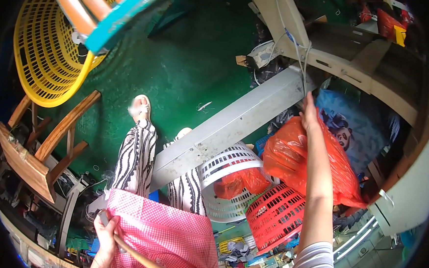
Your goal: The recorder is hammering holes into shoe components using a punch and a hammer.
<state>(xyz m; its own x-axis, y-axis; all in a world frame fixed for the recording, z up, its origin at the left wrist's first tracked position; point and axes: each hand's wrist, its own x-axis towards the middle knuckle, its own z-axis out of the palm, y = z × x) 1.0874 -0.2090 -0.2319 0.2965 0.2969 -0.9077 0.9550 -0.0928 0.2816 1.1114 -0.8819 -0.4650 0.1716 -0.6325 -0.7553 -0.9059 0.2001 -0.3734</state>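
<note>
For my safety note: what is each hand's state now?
Left hand: closed, apparently around a curved wooden bar.
Right hand: open, beside the large red bag; contact unclear.

Green floor [194,59]; on it: pale scrap [205,105], sandalled foot [140,108]

- Rod [144,260]: slim, tan, smooth, slightly curved; it slants from the left hand [107,231] down to the right, toward the lower edge of view.
- Grey piece [104,217]: short, narrow, upright under the left thumb; whether it joins the rod is hidden.
- Bag [291,147]: orange-red plastic, glossy, bulging and creased, lying on the person's right, partly behind the right forearm; the right hand [310,114] is over its upper edge, contact unclear.
</note>
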